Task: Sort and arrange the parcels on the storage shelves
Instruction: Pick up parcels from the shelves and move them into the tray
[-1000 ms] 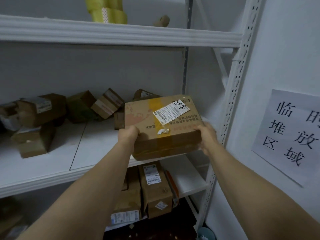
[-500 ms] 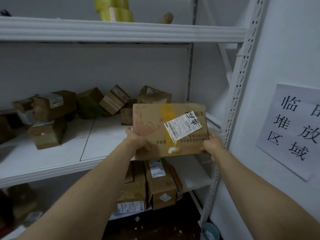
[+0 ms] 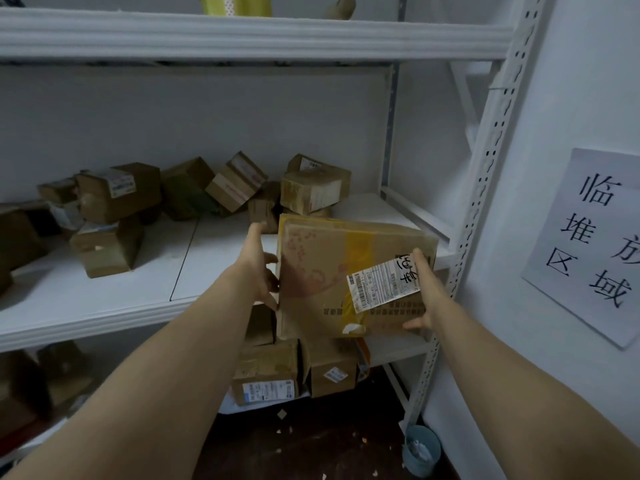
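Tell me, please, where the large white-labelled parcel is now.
In the head view, the parcel is right of centre, held between the left hand and right hand at the middle shelf's front edge, before the small boxes.

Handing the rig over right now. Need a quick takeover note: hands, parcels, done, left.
Left hand: flat against the left side of the flat carton.
Right hand: grips its near right corner, fingers on the shipping label.
Carton: tilted at the right end of the middle shelf, near edge overhanging the front.
Done: carton reaches the shelf, not seated.
Left: push it in, release; straighten the jumbled small parcels behind it.
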The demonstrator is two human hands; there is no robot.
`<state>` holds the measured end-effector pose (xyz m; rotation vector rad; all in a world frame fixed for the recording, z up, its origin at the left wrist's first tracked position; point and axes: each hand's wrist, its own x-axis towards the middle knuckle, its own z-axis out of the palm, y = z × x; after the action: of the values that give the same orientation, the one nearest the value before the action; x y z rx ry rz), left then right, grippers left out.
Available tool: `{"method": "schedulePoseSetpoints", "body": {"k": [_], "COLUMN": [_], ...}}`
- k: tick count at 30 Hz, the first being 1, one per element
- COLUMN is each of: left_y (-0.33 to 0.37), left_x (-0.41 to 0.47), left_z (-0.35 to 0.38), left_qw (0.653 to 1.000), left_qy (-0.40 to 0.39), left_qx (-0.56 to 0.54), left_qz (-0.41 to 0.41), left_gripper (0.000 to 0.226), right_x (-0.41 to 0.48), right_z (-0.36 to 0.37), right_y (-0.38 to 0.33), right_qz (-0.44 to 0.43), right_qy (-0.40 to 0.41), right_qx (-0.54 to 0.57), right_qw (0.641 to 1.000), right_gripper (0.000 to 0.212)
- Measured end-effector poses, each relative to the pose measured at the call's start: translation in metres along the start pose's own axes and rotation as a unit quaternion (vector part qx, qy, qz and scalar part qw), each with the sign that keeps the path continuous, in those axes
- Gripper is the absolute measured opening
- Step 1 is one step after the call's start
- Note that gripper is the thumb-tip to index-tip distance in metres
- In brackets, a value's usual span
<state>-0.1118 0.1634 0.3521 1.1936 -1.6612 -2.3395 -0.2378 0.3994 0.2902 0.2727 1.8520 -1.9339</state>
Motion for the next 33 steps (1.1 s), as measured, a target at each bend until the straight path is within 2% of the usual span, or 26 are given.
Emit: {"method": "schedulePoseSetpoints", "body": {"k": [2, 5, 7, 13, 18, 21, 22, 25, 26, 31, 33], "left_y": [0.001, -0.005, -0.01, 0.003, 0.032, 0.042, 0.042, 0.029, 0.023, -0.001, -0.002], "left_x": [-0.001, -0.001, 0.004, -0.012, -0.037, -0.043, -0.041, -0.032, -0.028, -0.016, -0.018], "left_z": [0.001, -0.001, -0.007, -0.015, -0.01, -0.011, -0.013, -0.023, -0.025, -0.04, -0.041], "left_qw": [1.0, 0.998, 0.998, 0.995, 0.99, 0.986, 0.984, 0.98, 0.98, 0.983, 0.982], "left_qy": [0.015, 0.032, 0.019, -0.004, -0.006, -0.001, 0.002, 0.025, 0.033, 0.057, 0.031], "left_qx": [0.025, 0.051, 0.055, 0.066, 0.039, 0.039, 0.05, 0.089, 0.099, 0.119, 0.146], "left_qz": [0.001, 0.012, 0.022, 0.069, 0.133, 0.162, 0.169, 0.177, 0.172, 0.129, 0.117], "left_gripper": [0.116, 0.087, 0.073, 0.067, 0.048, 0.044, 0.043, 0.036, 0.035, 0.041, 0.047], "right_x": [-0.003, -0.005, -0.003, 0.004, -0.014, 0.006, 0.004, -0.015, -0.007, -0.001, 0.001], "right_z": [0.002, 0.009, 0.009, 0.009, 0.02, 0.02, 0.024, 0.031, 0.032, 0.036, 0.033], "right_y": [-0.001, -0.001, -0.002, -0.028, -0.059, -0.061, -0.061, -0.058, -0.053, -0.03, -0.028], "right_qz": [0.017, 0.03, 0.019, 0.006, -0.037, -0.076, -0.073, -0.054, -0.053, -0.034, -0.019], "right_qy": [-0.01, 0.002, 0.027, 0.096, 0.079, 0.069, 0.059, 0.019, 0.015, -0.017, -0.006], "right_qx": [0.031, 0.037, 0.05, 0.08, 0.106, 0.151, 0.161, 0.172, 0.181, 0.203, 0.179], "right_qw": [0.999, 0.999, 0.998, 0.992, 0.991, 0.983, 0.982, 0.983, 0.982, 0.978, 0.984], "right_gripper": [0.109, 0.138, 0.143, 0.116, 0.099, 0.094, 0.084, 0.029, 0.021, 0.025, 0.045]}}
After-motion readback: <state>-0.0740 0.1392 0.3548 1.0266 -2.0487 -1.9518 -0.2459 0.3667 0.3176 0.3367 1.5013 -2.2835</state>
